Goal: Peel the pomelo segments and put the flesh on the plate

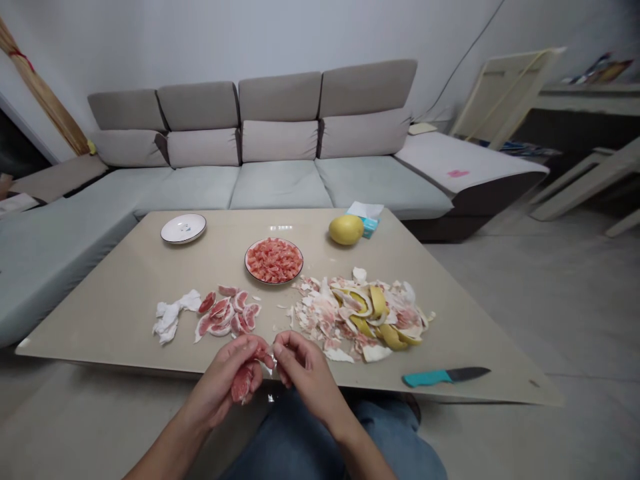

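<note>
Pink pomelo segment (243, 383) gripped in curled left hand (220, 377); closed right hand (305, 372) pinching torn white membrane (270, 360), both just past beige stone counter's (125, 293) near edge. Wet flesh could slip, tear, drop onto blue jeans (395, 433); teal-handled steel knife (445, 375) lies beyond right hand, risky if bumped.

There are one left hand (223, 387) and one right hand (307, 377), and together they hold one pink piece (243, 383). On the one table (115, 280) I count two plates (183, 229) (273, 283), one whole pomelo (346, 229), one knife (445, 375) and one tissue box (369, 227). There are also one heap of peel (360, 320), one heap of white pith (170, 317) and one group of pink pieces (225, 310), about ten, but I cannot tell the exact number. Behind is one sofa (280, 183).
</note>
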### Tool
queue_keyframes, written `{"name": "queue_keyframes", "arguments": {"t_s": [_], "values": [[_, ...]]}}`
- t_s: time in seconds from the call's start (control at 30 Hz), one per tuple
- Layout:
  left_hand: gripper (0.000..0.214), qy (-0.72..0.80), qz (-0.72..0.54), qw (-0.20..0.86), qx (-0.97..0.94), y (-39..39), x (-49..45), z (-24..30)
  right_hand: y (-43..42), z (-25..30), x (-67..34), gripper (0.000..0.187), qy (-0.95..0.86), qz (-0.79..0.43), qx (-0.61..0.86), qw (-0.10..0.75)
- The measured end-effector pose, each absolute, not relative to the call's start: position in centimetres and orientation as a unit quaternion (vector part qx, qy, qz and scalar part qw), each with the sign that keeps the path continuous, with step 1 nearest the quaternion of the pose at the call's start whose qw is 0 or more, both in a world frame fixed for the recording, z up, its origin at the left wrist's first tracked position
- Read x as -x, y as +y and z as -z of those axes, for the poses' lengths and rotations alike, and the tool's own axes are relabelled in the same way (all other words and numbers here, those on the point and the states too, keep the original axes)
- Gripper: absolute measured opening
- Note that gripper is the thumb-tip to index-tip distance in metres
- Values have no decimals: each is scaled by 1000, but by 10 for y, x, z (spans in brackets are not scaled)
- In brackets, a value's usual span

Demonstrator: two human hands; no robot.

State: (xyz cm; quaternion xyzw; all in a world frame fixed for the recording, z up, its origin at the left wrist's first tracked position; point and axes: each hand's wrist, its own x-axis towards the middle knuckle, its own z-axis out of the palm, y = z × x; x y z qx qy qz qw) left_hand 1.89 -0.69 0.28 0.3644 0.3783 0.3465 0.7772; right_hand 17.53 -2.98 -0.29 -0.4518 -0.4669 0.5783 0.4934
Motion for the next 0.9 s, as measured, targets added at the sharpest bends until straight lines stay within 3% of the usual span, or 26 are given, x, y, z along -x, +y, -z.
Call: {"name": "queue_keyframes", "arguments": {"t_s": [0.37,0.7,0.8,0.9], "values": [[19,359,-347,802,-327,-5,-21,-3,-31,8,-169,33,-444,-588,414,534],[16,328,-368,832,-254,-5,-22,1,-27,13,-158,34,-251,-689,319,600],[16,331,-389,825,-240,-3,-20,3,-24,18,-161,33,-224,-664,347,624],[16,358,-395,809,-247,0,-17,3,-17,27,-172,31,-330,-576,446,601]]}}
